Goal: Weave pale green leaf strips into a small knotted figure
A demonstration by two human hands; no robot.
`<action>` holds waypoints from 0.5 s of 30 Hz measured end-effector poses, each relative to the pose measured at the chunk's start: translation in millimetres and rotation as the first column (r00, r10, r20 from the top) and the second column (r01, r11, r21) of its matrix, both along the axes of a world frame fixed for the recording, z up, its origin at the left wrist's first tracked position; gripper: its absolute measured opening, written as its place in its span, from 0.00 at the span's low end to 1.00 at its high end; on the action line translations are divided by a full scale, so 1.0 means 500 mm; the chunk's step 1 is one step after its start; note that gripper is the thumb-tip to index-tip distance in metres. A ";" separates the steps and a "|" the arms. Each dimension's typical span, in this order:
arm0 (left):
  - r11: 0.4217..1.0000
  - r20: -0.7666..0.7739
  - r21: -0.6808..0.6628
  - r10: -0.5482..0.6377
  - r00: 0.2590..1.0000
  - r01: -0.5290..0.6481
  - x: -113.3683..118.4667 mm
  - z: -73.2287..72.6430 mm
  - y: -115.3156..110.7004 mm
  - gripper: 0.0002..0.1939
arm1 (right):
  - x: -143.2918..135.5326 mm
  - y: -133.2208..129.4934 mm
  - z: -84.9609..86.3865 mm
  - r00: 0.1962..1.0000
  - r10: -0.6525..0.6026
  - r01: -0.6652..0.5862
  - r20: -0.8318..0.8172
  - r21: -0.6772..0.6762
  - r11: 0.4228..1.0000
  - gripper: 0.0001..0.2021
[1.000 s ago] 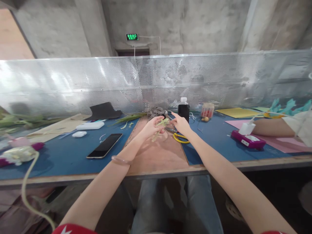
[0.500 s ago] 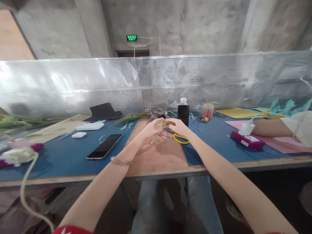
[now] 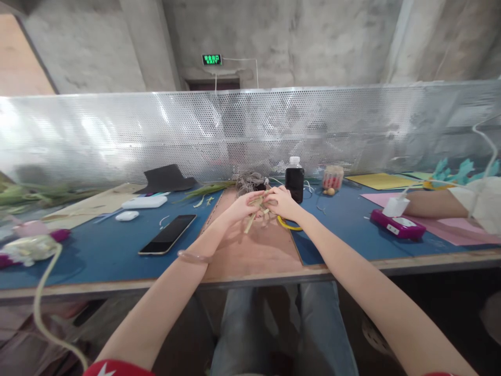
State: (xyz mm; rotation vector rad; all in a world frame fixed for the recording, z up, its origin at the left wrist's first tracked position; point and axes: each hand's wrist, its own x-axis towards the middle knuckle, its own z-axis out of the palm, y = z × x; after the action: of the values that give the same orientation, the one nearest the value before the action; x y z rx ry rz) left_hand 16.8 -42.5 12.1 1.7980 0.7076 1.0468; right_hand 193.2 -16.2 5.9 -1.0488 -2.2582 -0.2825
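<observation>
Pale green-tan plant strips (image 3: 258,209) hang between my two hands, above the brown board (image 3: 254,256). My left hand (image 3: 246,206) is closed on them from the left side. From the right, my right hand (image 3: 282,202) has its fingers bent over the same strips. Partly under my right hand lie yellow-handled scissors (image 3: 288,225), their blades hidden. Behind the hands sits a tangle of grey cord (image 3: 250,181).
A phone (image 3: 168,235) and white cases lie left. Behind my right hand stands a bottle (image 3: 295,180) with a dark phone against it. A jar (image 3: 332,178), a purple power strip (image 3: 398,224) and another person's arm (image 3: 438,203) are right.
My right hand has shifted slightly left, its fingers now more over the strips. The strips have turned and hang lower in front. Less of the scissors shows.
</observation>
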 end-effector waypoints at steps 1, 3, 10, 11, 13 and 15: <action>1.000 -0.006 0.001 0.018 1.000 -0.018 0.000 -0.001 0.002 0.27 | 0.001 0.001 0.001 1.000 0.008 -0.008 0.000 -0.007 1.000 0.10; 0.998 -0.014 0.010 0.066 0.998 -0.066 0.000 -0.005 0.009 0.27 | 0.001 0.002 0.004 1.000 0.028 -0.028 -0.002 -0.029 0.999 0.09; 0.964 0.008 0.076 0.254 0.967 -0.254 -0.004 -0.022 0.032 0.28 | -0.001 -0.003 0.007 0.996 0.051 -0.059 -0.074 -0.112 0.992 0.10; 0.960 0.010 0.084 0.266 0.964 -0.266 -0.004 -0.023 0.032 0.27 | -0.002 -0.004 0.007 0.995 0.050 -0.061 -0.087 -0.122 0.991 0.10; 0.961 0.001 0.087 0.264 0.965 -0.263 -0.004 -0.022 0.028 0.25 | -0.005 -0.006 0.006 0.993 0.055 -0.070 -0.107 -0.141 0.988 0.10; 0.971 -0.026 0.071 0.229 0.973 -0.227 -0.003 -0.020 0.022 0.24 | -0.008 -0.009 0.006 0.990 0.066 -0.085 -0.121 -0.161 0.983 0.11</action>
State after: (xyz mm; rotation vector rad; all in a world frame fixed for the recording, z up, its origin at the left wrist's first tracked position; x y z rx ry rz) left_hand 15.1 -31.5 2.0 1.8262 0.9264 1.2056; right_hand 189.0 -20.6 8.6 -1.0320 -2.2398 -0.0015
